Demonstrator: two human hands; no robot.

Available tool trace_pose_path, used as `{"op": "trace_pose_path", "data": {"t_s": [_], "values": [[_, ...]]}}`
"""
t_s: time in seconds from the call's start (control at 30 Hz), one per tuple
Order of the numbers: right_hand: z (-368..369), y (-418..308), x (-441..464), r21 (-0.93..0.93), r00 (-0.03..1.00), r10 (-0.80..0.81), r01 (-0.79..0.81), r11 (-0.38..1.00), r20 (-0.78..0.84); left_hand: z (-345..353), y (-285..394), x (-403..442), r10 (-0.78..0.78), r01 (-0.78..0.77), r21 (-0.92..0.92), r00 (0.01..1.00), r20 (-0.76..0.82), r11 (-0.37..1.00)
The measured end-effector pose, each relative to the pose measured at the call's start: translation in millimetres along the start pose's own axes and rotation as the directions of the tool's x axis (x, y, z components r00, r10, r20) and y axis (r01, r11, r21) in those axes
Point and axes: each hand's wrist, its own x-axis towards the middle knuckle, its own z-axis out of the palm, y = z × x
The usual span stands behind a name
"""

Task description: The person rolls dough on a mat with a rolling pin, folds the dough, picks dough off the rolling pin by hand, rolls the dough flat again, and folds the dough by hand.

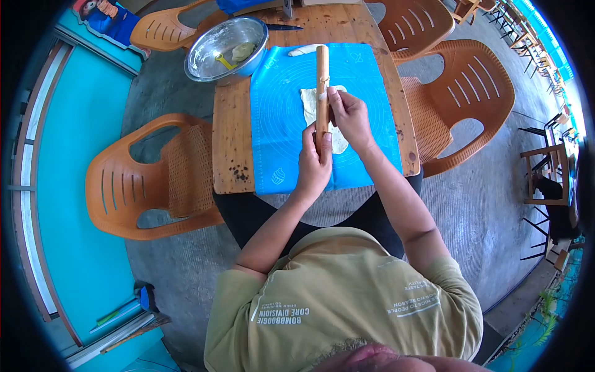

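Note:
A wooden rolling pin (323,62) is held lengthwise over the mat, with bits of dough stuck around its middle. My left hand (316,162) is wrapped around its near end, thumb on top. Against the pin's right side, my right hand (351,119) has its thumb and fingers closed in a pinch beside the stuck dough; what lies between the fingertips is hidden. Beneath both hands, a flattened sheet of dough (309,102) lies on the blue silicone mat (276,133), partly covered by the pin and hands. Another dough strip (304,50) rests at the mat's far edge.
On the wooden table (233,136), a metal bowl (201,73) at the far left holds dough and a yellow utensil (224,61). A dark knife-like item (285,26) lies behind the mat. Orange chairs stand left (133,180) and right (462,93) of the table.

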Motion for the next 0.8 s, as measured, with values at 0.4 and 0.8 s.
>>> {"op": "trace_pose_path", "data": {"t_s": [0.4,0.8], "values": [[0,14,-6,-0.009,0.975,-0.220,0.221,0.975,0.029,-13,26,2,-0.217,0.271,-0.324,0.957,0.193,0.907],[2,14,-6,0.119,0.986,-0.163,0.165,0.979,-0.025,-25,33,5,-0.299,0.476,-0.609,0.877,0.375,0.635]]}}
